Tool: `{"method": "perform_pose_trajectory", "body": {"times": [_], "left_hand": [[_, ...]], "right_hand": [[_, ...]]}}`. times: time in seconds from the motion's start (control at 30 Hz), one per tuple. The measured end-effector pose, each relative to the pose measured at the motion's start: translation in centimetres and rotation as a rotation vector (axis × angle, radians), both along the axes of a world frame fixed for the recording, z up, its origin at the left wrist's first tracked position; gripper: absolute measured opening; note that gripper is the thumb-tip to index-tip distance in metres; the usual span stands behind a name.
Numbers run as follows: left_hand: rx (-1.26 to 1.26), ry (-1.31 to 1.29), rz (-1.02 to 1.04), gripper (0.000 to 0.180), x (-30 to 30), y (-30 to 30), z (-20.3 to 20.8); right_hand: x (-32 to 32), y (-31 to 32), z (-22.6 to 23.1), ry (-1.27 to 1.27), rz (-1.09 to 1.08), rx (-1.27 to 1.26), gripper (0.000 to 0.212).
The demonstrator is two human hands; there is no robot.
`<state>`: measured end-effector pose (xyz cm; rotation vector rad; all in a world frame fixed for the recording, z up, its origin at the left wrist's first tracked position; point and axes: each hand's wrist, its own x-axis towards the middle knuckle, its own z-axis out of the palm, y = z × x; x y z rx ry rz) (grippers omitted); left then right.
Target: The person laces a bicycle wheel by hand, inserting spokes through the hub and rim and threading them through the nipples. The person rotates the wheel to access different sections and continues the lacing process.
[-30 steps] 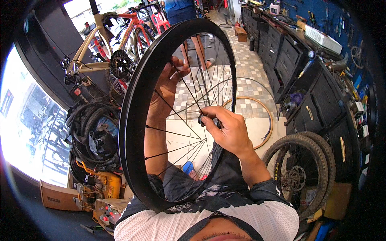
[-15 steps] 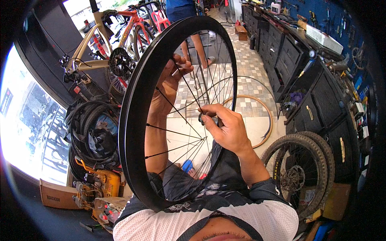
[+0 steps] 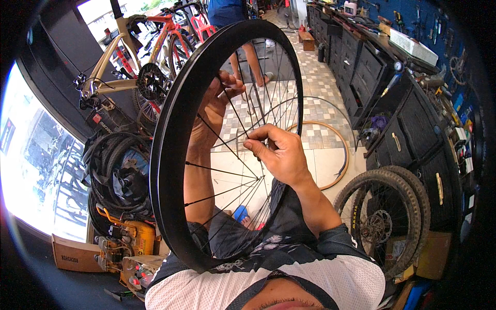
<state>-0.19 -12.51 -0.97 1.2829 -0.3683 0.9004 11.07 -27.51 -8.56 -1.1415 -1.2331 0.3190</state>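
A black deep-rimmed bicycle wheel stands tilted before me, with no tyre on its rim. My left hand reaches up behind the rim's left side; its bent fingers are at the outer end of a spoke, against the wheel. Near the hub, my right hand pinches thumb and forefinger together on a thin black spoke. Its other fingers curl into the palm, and the hub is largely hidden behind this hand. Several more spokes converge just below it.
Two knobbly-tyred wheels lean at right, by black drawers. A tan-edged tyre lies on the tiled floor. Bikes, bundled tyres and a yellow machine stand left. Another person stands beyond the wheel.
My right hand has shifted slightly left and up, from a small dark round part near the hub to a spoke. The left hand and wheel have barely moved.
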Motion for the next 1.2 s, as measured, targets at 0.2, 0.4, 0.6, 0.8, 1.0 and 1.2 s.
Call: {"method": "perform_pose_trajectory", "body": {"times": [0.2, 0.4, 0.6, 0.8, 1.0, 1.2], "left_hand": [[0.006, 0.019, 0.04, 0.03, 0.1, 0.2, -0.1], [0.019, 0.004, 0.044, 0.03, 0.1, 0.3, -0.4], [0.043, -0.046, 0.036, 0.034, -0.2, 0.2, -0.5], [0.045, -0.019, 0.047, 0.034, 0.3, 0.4, -0.8], [0.055, -0.023, 0.062, 0.034, 0.3, 0.2, -0.6], [0.089, -0.036, 0.063, 0.037, 0.4, 0.3, -0.4]], "right_hand": [[-0.3, 1.0, -0.8, -0.056, 0.015, 0.155, 0.02], [-0.2, 0.3, 1.3, -0.018, -0.044, -0.019, 0.026], [-0.5, 2.4, 0.1, 0.097, 0.098, 0.161, 0.018], [0.3, 1.3, 0.9, -0.105, 0.07, 0.131, 0.019], [1.4, 1.2, 1.4, 0.043, 0.146, -0.007, 0.021], [2.2, 1.2, 2.6, 0.022, 0.379, -0.006, 0.018]]}}
